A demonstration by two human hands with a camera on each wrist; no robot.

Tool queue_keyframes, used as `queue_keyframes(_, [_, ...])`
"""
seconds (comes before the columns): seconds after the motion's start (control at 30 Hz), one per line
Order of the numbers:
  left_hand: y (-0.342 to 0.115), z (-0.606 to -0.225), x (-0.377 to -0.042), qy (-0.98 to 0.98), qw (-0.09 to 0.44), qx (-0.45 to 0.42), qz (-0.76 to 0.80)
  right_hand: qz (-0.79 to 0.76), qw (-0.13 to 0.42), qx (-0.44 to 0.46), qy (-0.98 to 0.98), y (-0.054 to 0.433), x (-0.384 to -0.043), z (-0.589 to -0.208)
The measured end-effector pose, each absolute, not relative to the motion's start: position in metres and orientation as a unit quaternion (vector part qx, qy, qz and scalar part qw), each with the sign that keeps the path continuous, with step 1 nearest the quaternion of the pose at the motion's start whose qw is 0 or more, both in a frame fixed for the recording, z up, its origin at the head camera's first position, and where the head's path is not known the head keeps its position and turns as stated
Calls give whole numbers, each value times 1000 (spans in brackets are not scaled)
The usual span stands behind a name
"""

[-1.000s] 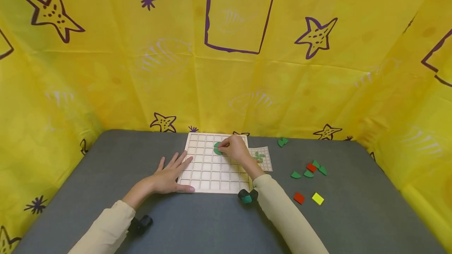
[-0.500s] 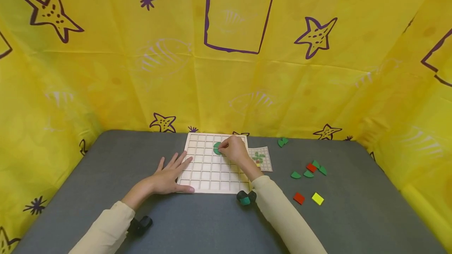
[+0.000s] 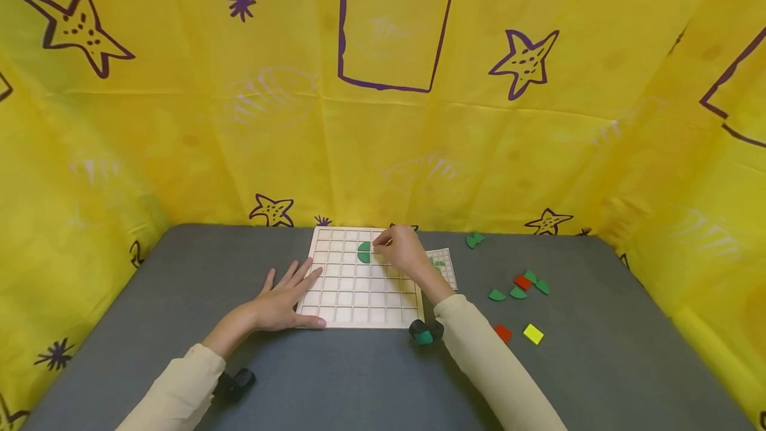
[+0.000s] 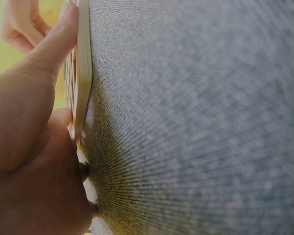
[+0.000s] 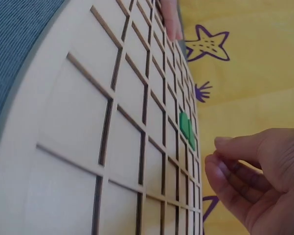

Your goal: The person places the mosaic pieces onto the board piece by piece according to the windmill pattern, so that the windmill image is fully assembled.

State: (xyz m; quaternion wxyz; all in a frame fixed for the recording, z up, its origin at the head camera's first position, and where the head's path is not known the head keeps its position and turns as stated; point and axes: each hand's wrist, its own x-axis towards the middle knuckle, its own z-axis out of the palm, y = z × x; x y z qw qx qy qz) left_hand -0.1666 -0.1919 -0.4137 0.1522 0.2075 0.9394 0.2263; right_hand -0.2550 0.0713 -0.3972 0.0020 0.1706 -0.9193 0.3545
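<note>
A pale wooden grid board [image 3: 359,313] lies on the table, with two green quarter-circle pieces [image 3: 364,253] set in neighbouring cells near its far side. My left hand [image 3: 280,306] rests spread on the board's left edge, thumb at the near left corner; in the left wrist view its thumb [image 4: 58,41] lies along the wooden rim. Just above the board, to the right of the green pieces, hovers my right hand [image 3: 407,251]. The right wrist view shows its thumb and fingers [image 5: 235,188] loosely bent, holding nothing, apart from the green pieces [image 5: 187,129].
A small printed pattern card [image 3: 444,265] lies right of the board, partly behind the right hand. Farther right are loose green quarter-circles [image 3: 497,294], red squares [image 3: 522,282] and a yellow square [image 3: 533,334]. Yellow printed cloth [image 3: 383,138] walls in the grey table [image 3: 335,378].
My right hand has let go of the green piece and lifted slightly up and right, so both pieces show. The left hand stays on the board. The head view has shifted a little.
</note>
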Motion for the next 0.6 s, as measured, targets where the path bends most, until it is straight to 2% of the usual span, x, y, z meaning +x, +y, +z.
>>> queue_keyframes(0.6, [-192, -418, -167, 938, 156, 204, 234, 320, -2, 191, -928, 107, -248, -381])
